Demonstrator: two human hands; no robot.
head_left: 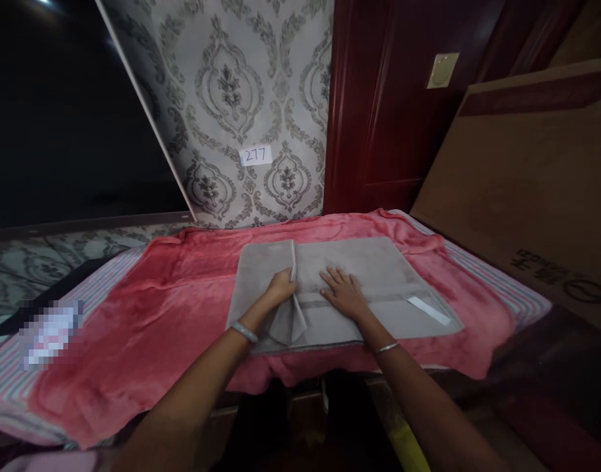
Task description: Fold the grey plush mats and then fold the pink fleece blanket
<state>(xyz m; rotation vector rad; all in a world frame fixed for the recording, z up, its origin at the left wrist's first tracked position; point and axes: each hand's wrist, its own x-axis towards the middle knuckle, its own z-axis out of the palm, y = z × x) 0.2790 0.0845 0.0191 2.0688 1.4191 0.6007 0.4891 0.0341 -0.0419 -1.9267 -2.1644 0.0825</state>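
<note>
A grey rectangular fabric piece (379,262), perhaps a flat cover or folded storage bag, lies on a pink blanket. A raised edge or flap runs across it left of its middle, with a pale border. My left hand (281,287) is closed on that raised edge, fingers wrapped round it. Below this hand the flap stands partly open and shows a darker grey fold. To the right, my right hand (346,293) lies flat on the grey fabric with its fingers spread. A white strip (429,311) is on the fabric's right part. What lies under the fabric's layers is hidden.
The pink blanket (177,328) covers a striped cloth (118,275) on the table. A large dark screen (78,118) stands at the left, a cardboard box (526,183) at the right. Patterned wallpaper bears a paper marked 277 (255,155). A blurred patch is at far left.
</note>
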